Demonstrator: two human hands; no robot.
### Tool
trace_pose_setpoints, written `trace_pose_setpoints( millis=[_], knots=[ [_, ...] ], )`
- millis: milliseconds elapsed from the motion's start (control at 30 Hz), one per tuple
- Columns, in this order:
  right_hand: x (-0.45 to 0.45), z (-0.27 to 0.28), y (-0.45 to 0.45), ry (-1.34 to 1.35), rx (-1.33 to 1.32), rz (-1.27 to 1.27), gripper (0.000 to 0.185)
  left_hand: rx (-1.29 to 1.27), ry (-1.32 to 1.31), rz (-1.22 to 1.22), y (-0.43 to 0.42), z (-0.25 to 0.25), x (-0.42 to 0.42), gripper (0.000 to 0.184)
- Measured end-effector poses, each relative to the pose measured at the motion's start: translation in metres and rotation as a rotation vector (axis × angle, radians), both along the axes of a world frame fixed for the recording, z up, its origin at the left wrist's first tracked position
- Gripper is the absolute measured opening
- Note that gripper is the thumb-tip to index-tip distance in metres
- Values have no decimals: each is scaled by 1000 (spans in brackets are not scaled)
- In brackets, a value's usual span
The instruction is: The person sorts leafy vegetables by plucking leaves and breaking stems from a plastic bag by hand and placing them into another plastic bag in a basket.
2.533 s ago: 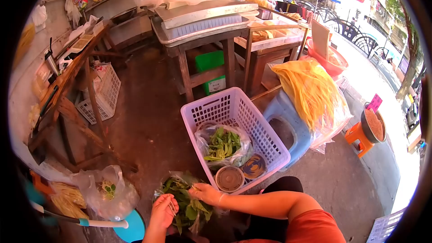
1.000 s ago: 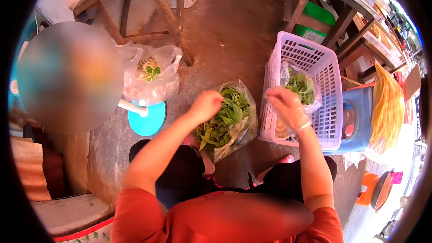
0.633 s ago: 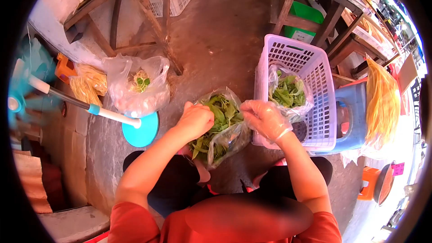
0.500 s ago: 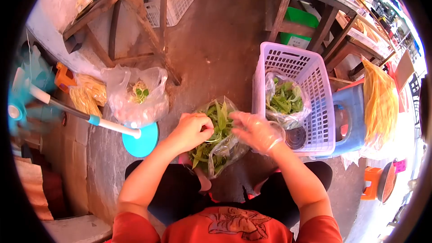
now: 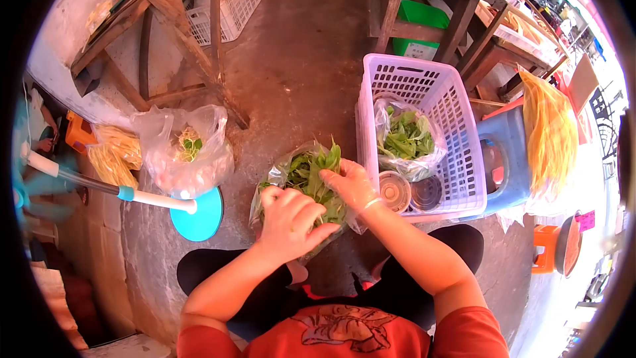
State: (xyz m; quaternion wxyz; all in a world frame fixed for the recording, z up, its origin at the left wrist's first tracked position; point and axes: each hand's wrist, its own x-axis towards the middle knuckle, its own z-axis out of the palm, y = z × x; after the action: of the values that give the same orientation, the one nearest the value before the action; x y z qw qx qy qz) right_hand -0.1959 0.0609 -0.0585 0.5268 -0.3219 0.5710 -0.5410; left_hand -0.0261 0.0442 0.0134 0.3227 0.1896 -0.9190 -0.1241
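On the floor between my knees stands a clear plastic bag (image 5: 257,204) of long leafy greens (image 5: 306,171). My left hand (image 5: 289,220) is over the near left side of this bag, bare, with fingers bent and apart and nothing visible in them. At the right side of the greens is my right hand (image 5: 352,187), in a thin see-through glove. Its fingers are curled against the leaves and seem to grip some; the fingertips are partly hidden among them.
Right of the bag, a lilac plastic basket (image 5: 465,134) holds another bag of greens (image 5: 407,136) and two round containers (image 5: 395,191). At left are a plastic bag with sprouts (image 5: 187,149), a fan's turquoise base (image 5: 199,215) and its pole. Wooden tables (image 5: 173,16) stand farther off.
My left hand has spread its fingers and come nearer over the greens. My right hand has moved left and closed in on the leaves. The view has shifted slightly.
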Motion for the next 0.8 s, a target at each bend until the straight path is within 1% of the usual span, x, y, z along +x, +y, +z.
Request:
trace_pose_setpoints(
  millis=[67,167,200,300,333,367,433,467,533,567,633,667,733,800],
  knots=[
    [5,-3,-1,-44,-32,-5,19,83,-58,-16,6,-5,-10,28],
    [8,-18,-3,-194,10,-19,21,90,-52,-43,2,-29,-13,29],
    [6,-20,-1,-110,33,2,25,126,-56,-14,2,-28,-14,21],
    [1,22,2,-45,352,123,34,184,9,8,-8,-48,-9,12],
    [-6,5,1,133,331,200,43,327,10,67,-9,-49,-8,7],
    [-13,-34,-4,446,184,191,40,416,49,90,-11,-51,-5,5],
    [-28,6,7,832,56,144,32,1021,177,171,-12,-51,0,6],
    [-35,20,9,871,56,130,28,1142,243,177,-16,-55,4,10],
    [-44,41,9,948,49,93,20,1230,373,182,-19,-47,7,13],
    [-45,46,8,905,-55,95,18,1254,427,184,-21,-44,8,14],
    [-42,52,6,805,-256,102,15,1376,534,110,-29,-40,12,15],
    [-39,55,1,944,-678,45,16,1447,588,76,-30,-40,13,15],
    [-27,56,1,906,-772,150,13,1532,674,45,-29,-34,14,16],
    [-25,69,5,854,-655,402,11,1573,732,22,-32,-34,16,16]
  ],
)
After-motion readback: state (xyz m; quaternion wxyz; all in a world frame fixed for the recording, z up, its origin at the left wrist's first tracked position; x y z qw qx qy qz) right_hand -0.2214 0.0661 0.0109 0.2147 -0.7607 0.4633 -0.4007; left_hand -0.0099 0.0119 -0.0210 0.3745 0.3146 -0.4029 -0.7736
